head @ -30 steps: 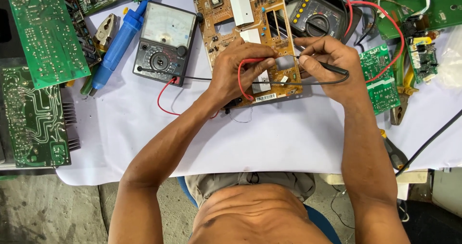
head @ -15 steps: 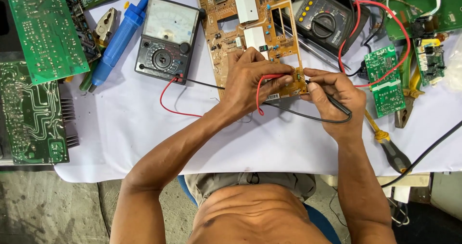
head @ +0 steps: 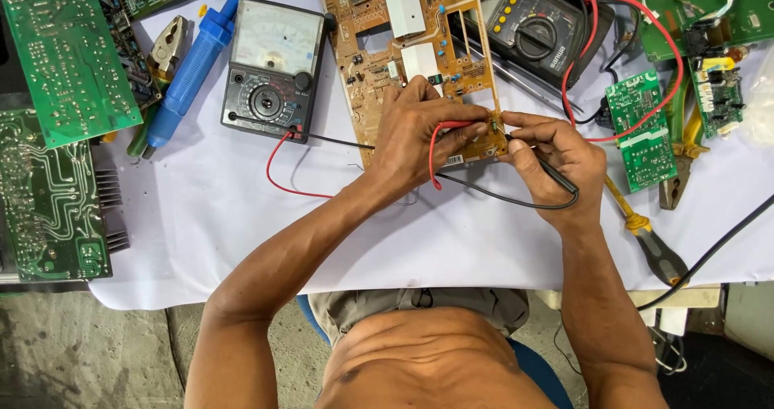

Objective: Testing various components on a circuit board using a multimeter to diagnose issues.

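While the left hand [head: 419, 135] pinches the red probe [head: 458, 125], the right hand's [head: 556, 163] grip pinches the black probe [head: 542, 160], tips meeting on the brown board [head: 403, 46].

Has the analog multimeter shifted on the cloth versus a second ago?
No. The analog multimeter sits in the same spot beside the brown circuit board and blue tool; only the camera's framing changed.

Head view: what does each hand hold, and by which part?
Left hand pinches the red probe near its tip, resting on the brown board. Right hand grips the black probe along its shaft, pen-style, tip at the board's edge.
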